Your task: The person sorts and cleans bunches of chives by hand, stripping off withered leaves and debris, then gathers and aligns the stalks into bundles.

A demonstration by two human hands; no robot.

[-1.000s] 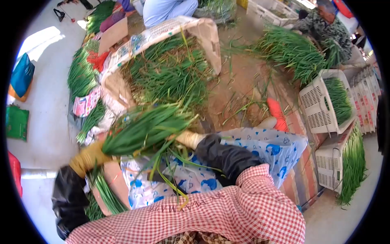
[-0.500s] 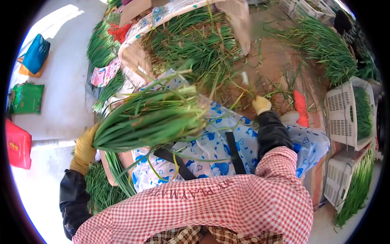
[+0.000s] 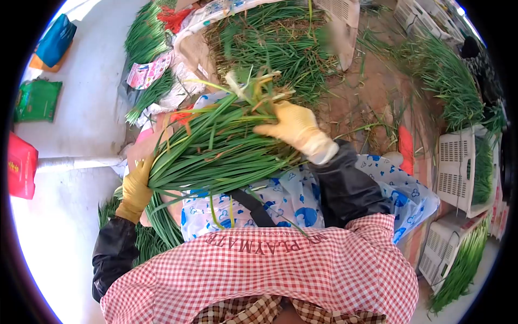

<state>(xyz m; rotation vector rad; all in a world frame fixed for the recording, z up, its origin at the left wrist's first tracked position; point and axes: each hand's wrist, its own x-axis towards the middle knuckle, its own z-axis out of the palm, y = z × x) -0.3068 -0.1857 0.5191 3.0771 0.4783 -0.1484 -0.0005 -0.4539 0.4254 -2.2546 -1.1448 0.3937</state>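
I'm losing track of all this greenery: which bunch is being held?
The bunch over the blue-patterned plastic: it alone stretches between the left hand, at its leafy end, and the right hand.

Grn bag (image 3: 39,101) lies nr blue bag (image 3: 56,41).

Red-checked PLAYMATE smock (image 3: 264,270), glossy black sleeves (image 3: 350,183), yellow gloves (image 3: 295,125)

Beyond the green bundle (image 3: 216,151), the large crate (image 3: 347,24) blocks the way. Right of the bundle, a hand could pass over the brown floor (image 3: 341,110); white crates (image 3: 450,164) stand farther right.
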